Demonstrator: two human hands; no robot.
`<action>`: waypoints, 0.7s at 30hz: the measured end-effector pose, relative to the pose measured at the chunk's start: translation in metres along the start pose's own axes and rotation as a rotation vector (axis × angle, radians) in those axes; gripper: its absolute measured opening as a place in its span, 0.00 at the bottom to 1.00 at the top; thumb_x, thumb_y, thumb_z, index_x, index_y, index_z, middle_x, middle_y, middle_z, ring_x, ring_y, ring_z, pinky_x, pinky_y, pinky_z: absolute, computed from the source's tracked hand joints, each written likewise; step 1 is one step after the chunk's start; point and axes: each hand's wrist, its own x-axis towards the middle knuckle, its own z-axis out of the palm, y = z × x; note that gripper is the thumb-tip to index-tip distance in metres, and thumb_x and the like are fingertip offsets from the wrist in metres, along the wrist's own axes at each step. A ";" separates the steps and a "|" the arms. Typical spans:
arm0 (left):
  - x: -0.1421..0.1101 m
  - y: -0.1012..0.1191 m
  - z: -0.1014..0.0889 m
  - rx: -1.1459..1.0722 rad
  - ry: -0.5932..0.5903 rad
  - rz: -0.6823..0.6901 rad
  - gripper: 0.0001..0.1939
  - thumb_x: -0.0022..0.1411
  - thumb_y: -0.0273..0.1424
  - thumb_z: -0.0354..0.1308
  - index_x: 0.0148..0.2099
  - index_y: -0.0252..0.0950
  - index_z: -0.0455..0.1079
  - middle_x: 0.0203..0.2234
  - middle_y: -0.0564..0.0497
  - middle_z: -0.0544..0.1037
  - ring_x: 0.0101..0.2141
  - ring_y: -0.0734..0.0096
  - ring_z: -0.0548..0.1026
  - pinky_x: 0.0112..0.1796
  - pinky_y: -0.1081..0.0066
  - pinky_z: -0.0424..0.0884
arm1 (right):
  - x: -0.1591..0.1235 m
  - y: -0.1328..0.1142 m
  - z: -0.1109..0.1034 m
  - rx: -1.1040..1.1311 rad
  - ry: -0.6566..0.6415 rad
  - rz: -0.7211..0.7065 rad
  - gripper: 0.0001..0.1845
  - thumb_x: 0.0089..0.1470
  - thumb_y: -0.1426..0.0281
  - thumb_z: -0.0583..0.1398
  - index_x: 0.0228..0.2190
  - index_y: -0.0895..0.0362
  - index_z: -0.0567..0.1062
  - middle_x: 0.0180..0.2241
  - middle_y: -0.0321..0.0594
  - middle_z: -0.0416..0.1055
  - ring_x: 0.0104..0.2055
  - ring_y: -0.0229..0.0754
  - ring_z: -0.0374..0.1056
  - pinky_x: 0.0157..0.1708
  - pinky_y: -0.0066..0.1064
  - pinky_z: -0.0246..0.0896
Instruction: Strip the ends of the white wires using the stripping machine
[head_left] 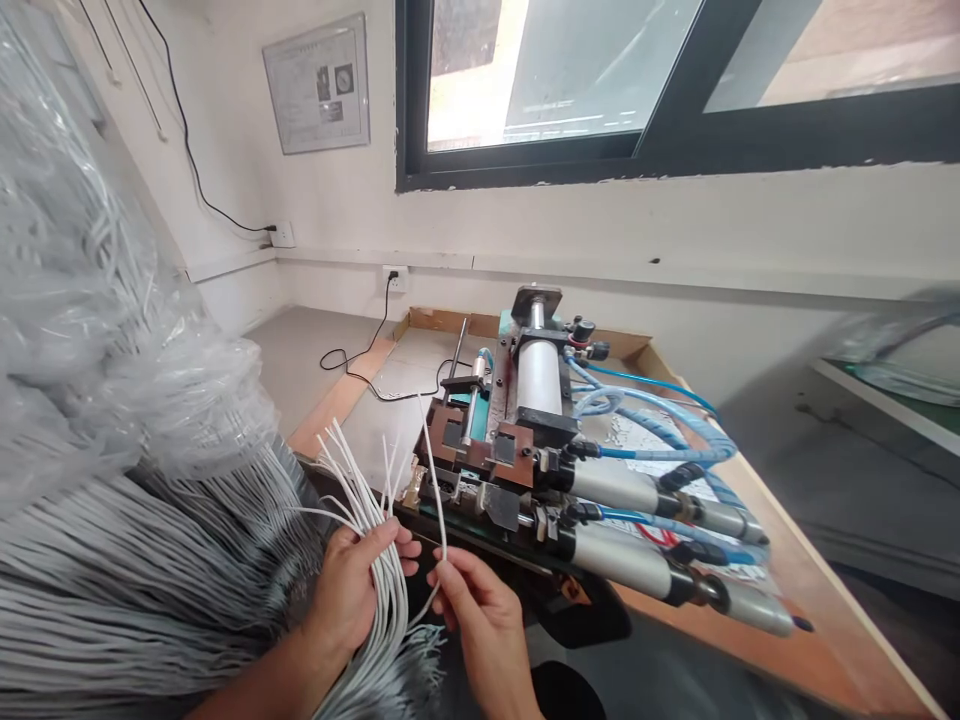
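Note:
My left hand (358, 582) is closed round a bunch of thin white wires (379, 560) whose ends fan upward. My right hand (480, 610) pinches a single white wire (435, 470) that rises from the fingers, its tip up near the machine. Both hands sit just in front of a small pneumatic machine (525, 440) with silver cylinders and blue air hoses (660, 420), standing on a wooden table (795, 570).
A big bundle of white wires in clear plastic (112, 420) fills the left side. A black cable (360, 370) runs from a wall socket (394, 279) across the table. A window and a framed notice are on the wall; another bench stands at the right.

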 end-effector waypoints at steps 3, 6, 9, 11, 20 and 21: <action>-0.002 0.000 0.002 0.003 -0.054 -0.013 0.07 0.46 0.30 0.62 0.29 0.31 0.69 0.24 0.47 0.78 0.29 0.63 0.76 0.27 0.68 0.70 | -0.010 0.011 -0.002 -0.142 -0.112 -0.026 0.10 0.45 0.63 0.60 0.26 0.58 0.76 0.18 0.35 0.65 0.20 0.35 0.58 0.21 0.25 0.53; -0.005 -0.004 0.003 0.058 -0.068 -0.022 0.08 0.45 0.29 0.63 0.29 0.32 0.70 0.23 0.48 0.78 0.26 0.67 0.75 0.24 0.73 0.68 | -0.013 0.009 -0.003 -0.230 -0.247 -0.048 0.11 0.46 0.64 0.60 0.20 0.58 0.75 0.18 0.35 0.64 0.20 0.35 0.59 0.22 0.26 0.53; -0.008 -0.007 0.001 0.102 -0.099 0.012 0.06 0.44 0.28 0.63 0.26 0.31 0.70 0.18 0.51 0.76 0.18 0.75 0.72 0.22 0.76 0.66 | -0.006 -0.008 -0.004 -0.225 -0.200 -0.068 0.13 0.49 0.62 0.57 0.24 0.58 0.76 0.18 0.36 0.64 0.20 0.35 0.58 0.22 0.26 0.54; -0.009 -0.009 0.001 0.127 -0.145 0.027 0.05 0.44 0.27 0.63 0.26 0.30 0.71 0.17 0.51 0.75 0.17 0.76 0.71 0.21 0.76 0.66 | 0.002 -0.022 -0.002 -0.160 -0.104 -0.078 0.14 0.48 0.61 0.57 0.32 0.57 0.76 0.21 0.36 0.65 0.21 0.36 0.58 0.22 0.26 0.55; -0.008 -0.004 0.002 0.102 -0.059 0.026 0.08 0.45 0.31 0.63 0.27 0.29 0.72 0.21 0.47 0.76 0.24 0.67 0.73 0.24 0.69 0.71 | 0.012 -0.017 0.008 0.204 0.072 0.048 0.14 0.43 0.61 0.62 0.26 0.60 0.76 0.18 0.35 0.64 0.18 0.30 0.51 0.16 0.23 0.46; -0.006 -0.004 0.001 0.085 -0.026 0.015 0.09 0.45 0.31 0.63 0.28 0.29 0.72 0.22 0.47 0.75 0.25 0.67 0.73 0.24 0.68 0.71 | 0.011 -0.015 0.007 0.215 0.100 0.058 0.14 0.42 0.61 0.63 0.27 0.60 0.76 0.19 0.35 0.64 0.18 0.30 0.50 0.16 0.22 0.44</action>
